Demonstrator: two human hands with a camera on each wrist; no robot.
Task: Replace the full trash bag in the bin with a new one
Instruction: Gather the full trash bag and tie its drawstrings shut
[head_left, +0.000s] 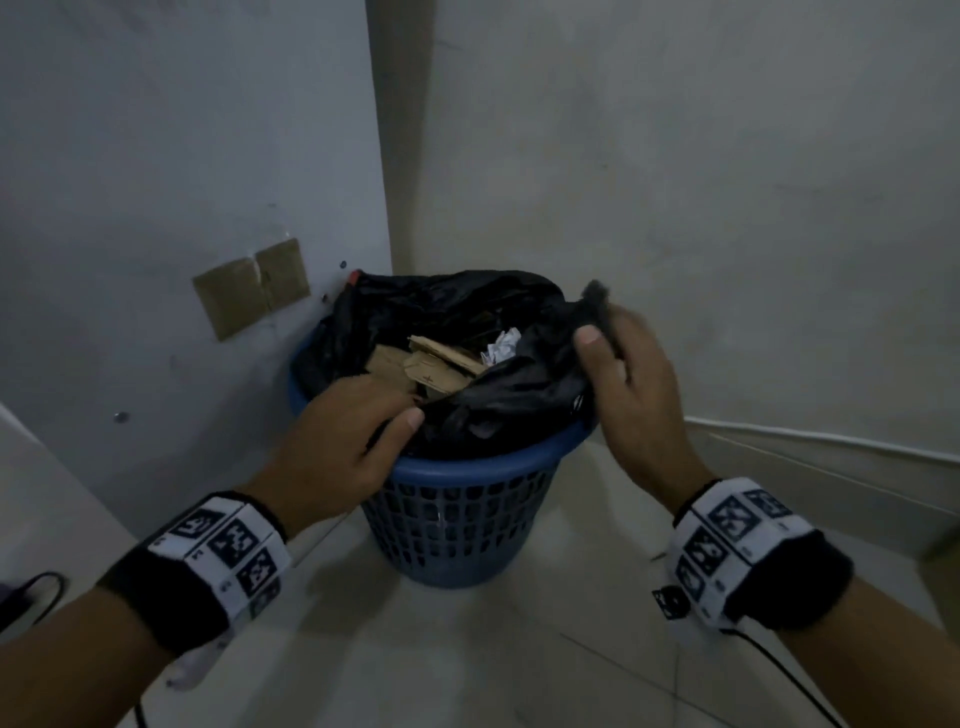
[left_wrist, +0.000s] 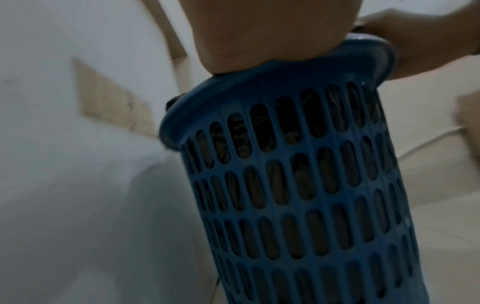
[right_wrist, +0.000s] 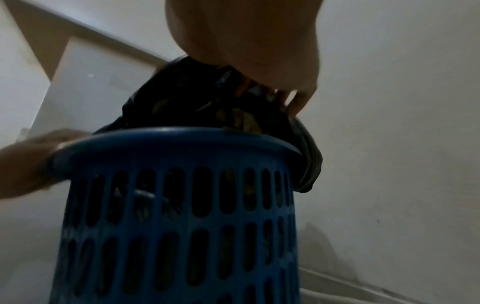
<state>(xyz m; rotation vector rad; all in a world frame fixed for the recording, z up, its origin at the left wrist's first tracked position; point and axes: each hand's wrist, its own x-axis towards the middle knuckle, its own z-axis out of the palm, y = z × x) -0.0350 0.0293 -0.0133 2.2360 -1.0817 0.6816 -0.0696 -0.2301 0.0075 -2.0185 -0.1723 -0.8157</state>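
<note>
A blue perforated bin (head_left: 457, 519) stands on the floor in a wall corner, lined with a black trash bag (head_left: 452, 306). Torn cardboard (head_left: 421, 364) and crumpled white paper (head_left: 501, 345) fill the bag. My left hand (head_left: 400, 410) sits on the near-left rim, its thumb on the bag's gathered edge and its fingers curled out of sight. My right hand (head_left: 602, 327) pinches the bag's right edge between thumb and fingers and holds it raised above the rim. In the right wrist view the bag (right_wrist: 182, 98) bulges above the bin (right_wrist: 182, 205) under the right hand (right_wrist: 246, 41).
Walls close in behind and to the left of the bin. A brown taped patch (head_left: 252, 288) is on the left wall. A white ledge (head_left: 31, 493) lies at the far left. A baseboard (head_left: 831, 457) runs along the right wall, and a black cable (head_left: 779, 670) trails over the tiled floor.
</note>
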